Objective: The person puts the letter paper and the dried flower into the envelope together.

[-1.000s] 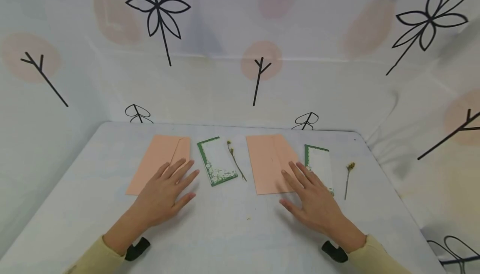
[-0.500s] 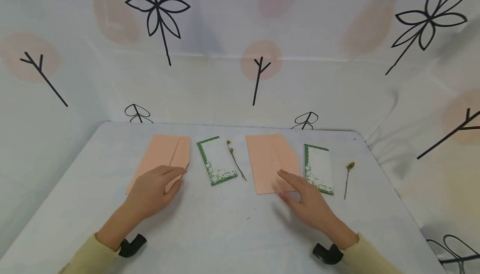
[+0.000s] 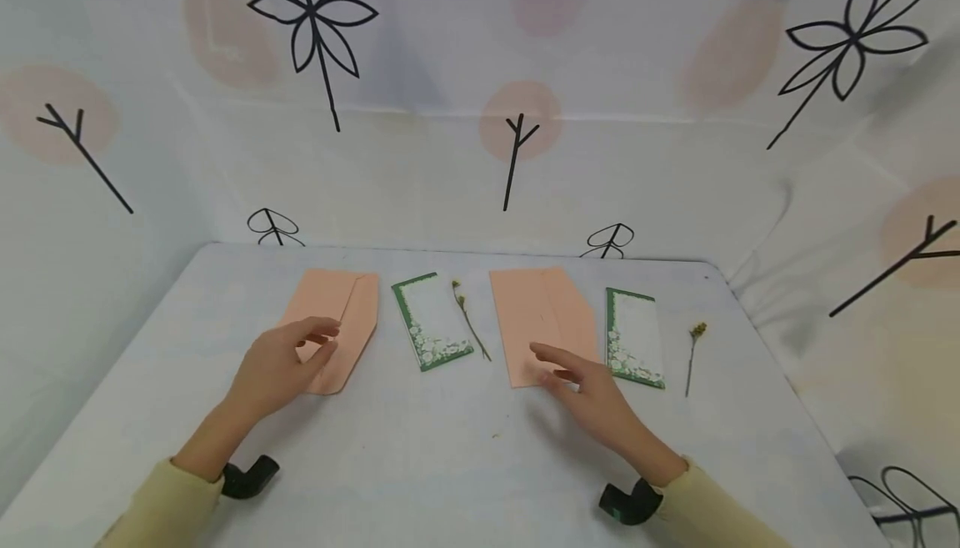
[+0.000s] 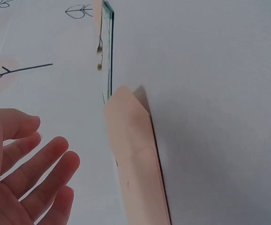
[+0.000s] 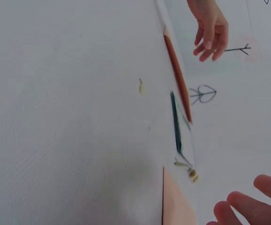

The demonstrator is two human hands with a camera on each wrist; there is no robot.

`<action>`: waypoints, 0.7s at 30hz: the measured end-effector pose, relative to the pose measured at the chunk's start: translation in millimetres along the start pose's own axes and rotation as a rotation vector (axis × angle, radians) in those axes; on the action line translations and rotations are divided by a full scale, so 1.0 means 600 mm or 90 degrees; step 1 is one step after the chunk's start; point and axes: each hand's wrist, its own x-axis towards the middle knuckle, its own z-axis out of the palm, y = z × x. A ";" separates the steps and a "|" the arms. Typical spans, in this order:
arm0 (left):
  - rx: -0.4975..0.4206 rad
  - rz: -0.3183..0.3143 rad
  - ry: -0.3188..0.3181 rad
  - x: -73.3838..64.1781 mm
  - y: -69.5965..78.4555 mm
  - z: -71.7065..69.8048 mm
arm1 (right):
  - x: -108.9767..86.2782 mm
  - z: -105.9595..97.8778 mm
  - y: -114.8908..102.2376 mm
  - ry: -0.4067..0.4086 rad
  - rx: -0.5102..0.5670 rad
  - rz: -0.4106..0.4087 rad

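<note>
My left hand [image 3: 273, 369] hovers over the lower left part of a peach envelope [image 3: 356, 310], fingers loosely bent and holding nothing. The left wrist view has that envelope [image 4: 131, 140] beside the spread fingers [image 4: 56, 173], apart from them. Over the lower right part of a second peach envelope [image 3: 525, 306] is my right hand [image 3: 592, 398], also holding nothing, with relaxed fingers. A white card with a green floral border [image 3: 431, 323] and a dried flower sprig [image 3: 461, 301] lie between the envelopes. Another such card [image 3: 637, 327] lies just right of my right hand.
A second dried flower sprig [image 3: 697, 331] lies near the right side of the white table [image 3: 420, 473]. Small bits [image 3: 495, 436] are scattered on the tabletop. Behind the table rises a pale backdrop [image 3: 420, 181] with black line drawings of leaves.
Both hands have drawn left and their spread fingers have relaxed into a loose bend. More of the left envelope and the right card now shows. The envelopes, cards and sprigs stay in place.
</note>
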 end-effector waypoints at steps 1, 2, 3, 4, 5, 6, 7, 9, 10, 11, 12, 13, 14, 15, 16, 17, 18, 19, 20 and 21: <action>-0.006 -0.006 -0.004 0.000 -0.005 0.000 | 0.002 0.003 -0.001 -0.004 0.010 0.001; -0.011 -0.013 -0.009 0.000 -0.010 -0.001 | 0.004 0.006 -0.001 -0.007 0.016 0.001; -0.016 -0.019 -0.012 0.001 -0.015 -0.001 | 0.006 0.008 -0.001 -0.011 0.023 0.002; -0.020 -0.024 -0.015 0.001 -0.021 -0.001 | 0.008 0.011 -0.002 -0.015 0.029 0.000; -0.025 -0.030 -0.018 0.002 -0.027 -0.001 | 0.010 0.014 -0.002 -0.018 0.031 0.000; -0.028 -0.037 -0.020 0.002 -0.033 -0.001 | 0.012 0.017 -0.003 -0.022 0.035 0.000; -0.033 -0.045 -0.025 0.002 -0.039 -0.002 | 0.014 0.020 -0.004 -0.026 0.036 -0.001; -0.039 -0.069 -0.039 0.004 -0.050 -0.004 | 0.018 0.026 -0.007 -0.033 0.044 -0.001; -0.042 -0.085 -0.048 0.004 -0.054 -0.006 | 0.020 0.029 -0.008 -0.038 0.047 -0.003; -0.044 -0.103 -0.060 0.004 -0.058 -0.008 | 0.022 0.033 -0.010 -0.043 0.051 -0.003; -0.045 -0.119 -0.072 0.005 -0.061 -0.010 | 0.024 0.036 -0.013 -0.048 0.057 -0.003; -0.045 -0.135 -0.087 0.006 -0.064 -0.012 | 0.027 0.039 -0.016 -0.052 0.059 -0.003; -0.040 -0.147 -0.101 0.007 -0.066 -0.013 | 0.029 0.042 -0.019 -0.056 0.063 -0.002; -0.035 -0.155 -0.114 0.009 -0.068 -0.014 | 0.032 0.046 -0.023 -0.061 0.067 -0.003; -0.029 -0.161 -0.126 0.010 -0.070 -0.014 | 0.034 0.049 -0.026 -0.066 0.070 -0.001; -0.024 -0.163 -0.137 0.012 -0.072 -0.014 | 0.037 0.052 -0.030 -0.071 0.073 0.000; -0.017 -0.162 -0.147 0.014 -0.074 -0.013 | 0.040 0.056 -0.034 -0.077 0.075 0.002; -0.008 -0.158 -0.156 0.016 -0.076 -0.012 | 0.043 0.060 -0.037 -0.084 0.076 0.002; 0.001 -0.152 -0.164 0.017 -0.078 -0.011 | 0.046 0.064 -0.040 -0.090 0.079 0.001; 0.005 -0.149 -0.173 0.019 -0.079 -0.009 | 0.049 0.068 -0.043 -0.096 0.082 0.004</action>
